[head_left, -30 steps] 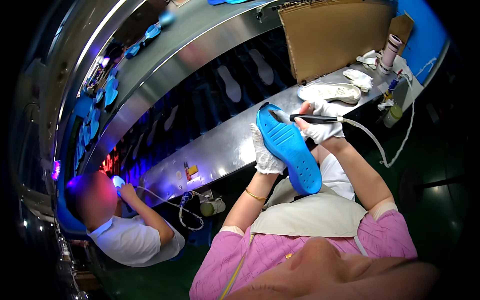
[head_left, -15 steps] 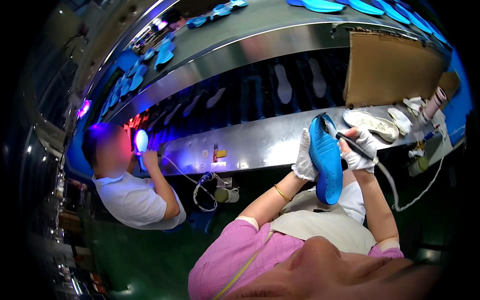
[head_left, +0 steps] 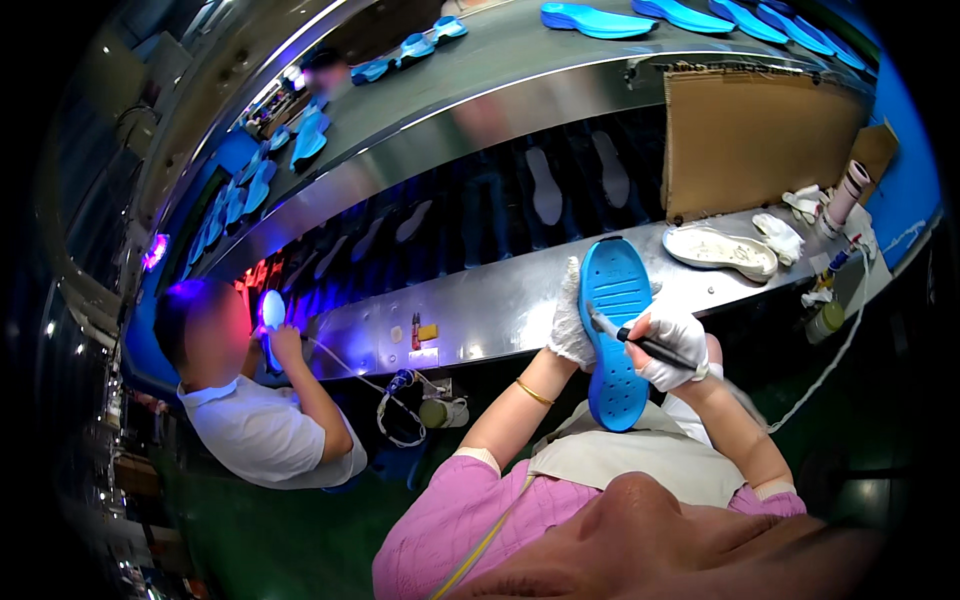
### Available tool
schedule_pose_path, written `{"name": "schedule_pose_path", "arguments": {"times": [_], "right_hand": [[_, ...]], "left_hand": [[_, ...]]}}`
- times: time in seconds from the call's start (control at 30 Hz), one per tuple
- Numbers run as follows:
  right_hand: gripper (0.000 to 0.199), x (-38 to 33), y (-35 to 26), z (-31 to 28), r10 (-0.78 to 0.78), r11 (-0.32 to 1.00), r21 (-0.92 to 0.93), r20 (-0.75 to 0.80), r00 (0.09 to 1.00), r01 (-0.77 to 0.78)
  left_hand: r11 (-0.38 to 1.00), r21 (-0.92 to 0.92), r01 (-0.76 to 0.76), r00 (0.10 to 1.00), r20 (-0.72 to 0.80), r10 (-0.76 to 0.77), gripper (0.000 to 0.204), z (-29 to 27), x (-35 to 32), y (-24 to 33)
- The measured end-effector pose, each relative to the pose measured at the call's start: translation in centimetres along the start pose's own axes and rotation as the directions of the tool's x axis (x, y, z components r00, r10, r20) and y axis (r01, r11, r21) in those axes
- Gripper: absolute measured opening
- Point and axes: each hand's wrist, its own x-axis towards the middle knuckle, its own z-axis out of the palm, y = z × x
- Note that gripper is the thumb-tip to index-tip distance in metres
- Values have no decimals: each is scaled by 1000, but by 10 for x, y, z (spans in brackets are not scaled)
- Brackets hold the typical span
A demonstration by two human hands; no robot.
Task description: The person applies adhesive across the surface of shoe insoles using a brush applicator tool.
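Observation:
A blue shoe sole [head_left: 613, 280] stands tilted up in front of me, its grooved and dotted face toward me. My left hand [head_left: 568, 328], in a white knit glove, grips it from its left edge and behind. My right hand [head_left: 676, 345], in a white glove with bare fingertips, is closed around a black-handled brush [head_left: 652, 347]. The brush tip meets the sole's face near its left middle, and a pale hose [head_left: 820, 385] trails off beyond the hand. The left fingers behind the sole are mostly hidden.
A metal ledge [head_left: 480, 325] carries a white shoe sole [head_left: 715, 250] and a crumpled white glove [head_left: 778, 238]. Cardboard [head_left: 765, 140] stands behind them. Blue soles [head_left: 595, 20] line the upper belt [head_left: 510, 50]. At left a co-worker [head_left: 265, 415] holds a lit sole.
The sole has turned its face more toward me and shifted slightly left. The brush has moved from the sole's upper right edge onto its face, my right hand shifting left and down.

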Motion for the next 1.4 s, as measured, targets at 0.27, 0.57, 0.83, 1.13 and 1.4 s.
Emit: {"name": "schedule_pose_path", "arguments": {"times": [0.27, 0.57, 0.83, 1.13, 1.4], "right_hand": [[15, -25, 9, -38, 132, 991, -7, -199, 971, -136], [14, -10, 10, -32, 106, 992, 76, -134, 985, -97], [21, 0, 2, -20, 45, 999, 8, -73, 996, -45], [14, -2, -1, -19, 234, 942, 284, -171, 957, -179], [15, 0, 1, -31, 400, 697, 635, 41, 915, -333]], "left_hand": [[961, 125, 246, 960, 107, -259, 97, -15, -28, -45], [994, 80, -69, 996, -46, 73, 96, -22, 12, -44], [958, -137, -254, 960, 85, 266, 96, -27, 32, -25], [891, -330, -312, 861, 299, 412, 110, -12, 48, 1], [871, -307, -384, 776, 404, 484, 118, -7, 58, 17]]}}
